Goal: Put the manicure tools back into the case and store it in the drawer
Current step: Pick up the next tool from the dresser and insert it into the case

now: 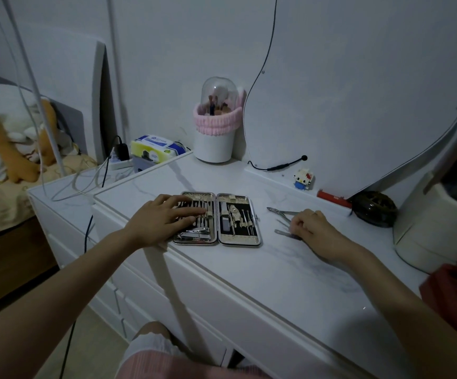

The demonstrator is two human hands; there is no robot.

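Here, in the head view, the manicure case [217, 218] lies open flat at the centre of the frame on the white dresser top [276, 269], its two halves side by side and most slots already filled. The left hand [161, 218] rests palm-down on the left half, fingers spread and flat across the row of tools there, holding nothing; it seems to be steadying the case. Just right of the case lie the loose tools: a pair of cuticle nippers [280, 212] and a flat nail file [286, 234], with another thin implement between them that is too faint to name. The right hand [313, 228] sits at their right ends, fingers curled in loosely; whether they already pinch a tool I cannot tell. The loose tools' long axes run roughly left to right, pointing toward the case, so the right hand is plainly the nearer one, and the carry would go leftward to the case's right half.
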